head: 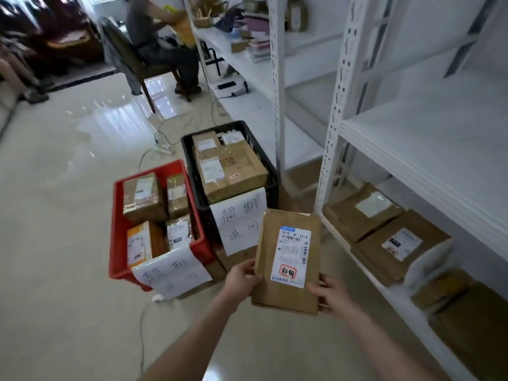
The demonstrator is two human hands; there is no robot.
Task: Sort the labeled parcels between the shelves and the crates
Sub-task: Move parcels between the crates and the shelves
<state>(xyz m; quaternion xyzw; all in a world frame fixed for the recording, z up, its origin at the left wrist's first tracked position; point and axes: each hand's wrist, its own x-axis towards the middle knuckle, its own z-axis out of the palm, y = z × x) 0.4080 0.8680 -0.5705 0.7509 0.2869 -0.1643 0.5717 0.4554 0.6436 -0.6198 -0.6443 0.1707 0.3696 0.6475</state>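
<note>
1. The red crate [115, 243] stands on the floor with several taped parcels inside and a handwritten paper sign [170, 270] hanging over its near wall.
2. The black crate [211, 127], just beside it, is filled with brown boxes and also carries a sign.
3. The left grip [243, 276] pinches the left edge of the parcel [288, 259], thumb on top.
4. This flat brown parcel is held in the air near the black crate, label up, showing a red stamp.
5. The right grip [331, 294] clasps its lower right corner.
6. The shelf parcels [395, 243] lie flat on the lowest shelf.
</note>
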